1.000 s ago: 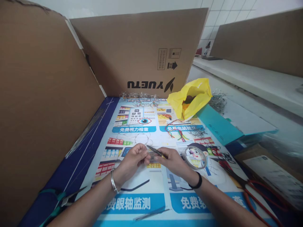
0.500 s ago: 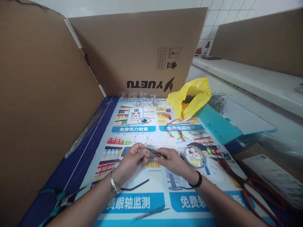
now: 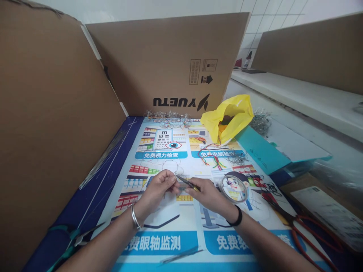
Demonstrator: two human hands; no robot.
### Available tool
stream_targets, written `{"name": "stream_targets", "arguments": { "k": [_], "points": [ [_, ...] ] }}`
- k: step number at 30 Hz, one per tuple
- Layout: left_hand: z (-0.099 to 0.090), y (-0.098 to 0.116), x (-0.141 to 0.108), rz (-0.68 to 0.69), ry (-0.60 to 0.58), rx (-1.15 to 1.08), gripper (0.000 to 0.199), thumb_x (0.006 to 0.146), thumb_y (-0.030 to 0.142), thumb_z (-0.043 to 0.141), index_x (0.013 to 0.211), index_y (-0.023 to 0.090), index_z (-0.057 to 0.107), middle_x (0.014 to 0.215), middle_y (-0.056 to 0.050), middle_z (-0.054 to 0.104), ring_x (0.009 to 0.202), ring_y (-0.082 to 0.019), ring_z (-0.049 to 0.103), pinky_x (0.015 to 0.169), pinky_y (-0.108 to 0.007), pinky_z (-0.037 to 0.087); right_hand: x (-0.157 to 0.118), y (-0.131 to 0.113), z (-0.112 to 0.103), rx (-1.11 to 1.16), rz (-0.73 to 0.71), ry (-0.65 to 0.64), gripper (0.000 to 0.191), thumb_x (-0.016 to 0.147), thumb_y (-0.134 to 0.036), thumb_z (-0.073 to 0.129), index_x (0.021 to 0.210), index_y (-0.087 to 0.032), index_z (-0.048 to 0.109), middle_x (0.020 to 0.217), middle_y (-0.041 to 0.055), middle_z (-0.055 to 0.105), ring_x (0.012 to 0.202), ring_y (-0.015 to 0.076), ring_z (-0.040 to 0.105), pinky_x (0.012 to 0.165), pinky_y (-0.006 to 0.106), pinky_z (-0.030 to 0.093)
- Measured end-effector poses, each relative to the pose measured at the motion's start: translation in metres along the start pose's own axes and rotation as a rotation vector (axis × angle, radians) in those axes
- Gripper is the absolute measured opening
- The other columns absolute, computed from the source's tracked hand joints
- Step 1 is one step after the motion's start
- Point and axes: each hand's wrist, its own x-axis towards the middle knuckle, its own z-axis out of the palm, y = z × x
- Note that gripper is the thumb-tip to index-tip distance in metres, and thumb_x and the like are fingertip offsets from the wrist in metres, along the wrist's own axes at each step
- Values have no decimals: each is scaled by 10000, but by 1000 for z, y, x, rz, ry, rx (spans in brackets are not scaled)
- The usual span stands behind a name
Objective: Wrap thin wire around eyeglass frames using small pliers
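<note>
A pointed tool (image 3: 187,182) is above the poster (image 3: 185,213), wrapped in the fingers of the right hand (image 3: 208,194), its tip at the fingertips of the left hand (image 3: 159,189), which are pinched together, on what I cannot tell. Nearby lies a clear ring (image 3: 236,201); farther off, a yellow bag (image 3: 236,126).

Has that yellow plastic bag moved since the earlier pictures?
No. The yellow plastic bag sits in the same place against the printed mat beneath.
</note>
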Motion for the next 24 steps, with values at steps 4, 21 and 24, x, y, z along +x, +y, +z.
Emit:
{"name": "stream_targets", "arguments": {
  "k": [4, 21, 24],
  "points": [
    [-15, 15, 5, 80, 102, 216, 221, 808, 376, 571, 744, 164, 555, 758, -26, 642, 628, -116, 564, 615, -236, 411, 2, 6, 0, -29, 41, 99, 219, 822, -333, 487, 657, -190, 473, 600, -38, 459, 576, 109, 422, 523, 223, 294],
    [-37, 50, 83, 327, 123, 1438, 131, 765, 149, 504, 781, 195, 626, 859, -71, 641, 808, -220, 570, 695, -292, 378, 5, 21, 5, 81, 91, 276, 228, 829, -381, 477, 705, -190, 477, 630, -34, 452, 599, 112, 416, 549, 231, 332],
    [-37, 40, 92, 339, 67, 1498, 149, 755, 142, 532, 860, 185, 629, 928, -86, 630, 919, -237, 548, 771, -303, 385, 4, 19, 4, 99, 95, 275, 218, 829, -373, 478, 711, -190, 484, 630, -34, 464, 603, 111, 432, 551, 227, 340]
  ]
}}
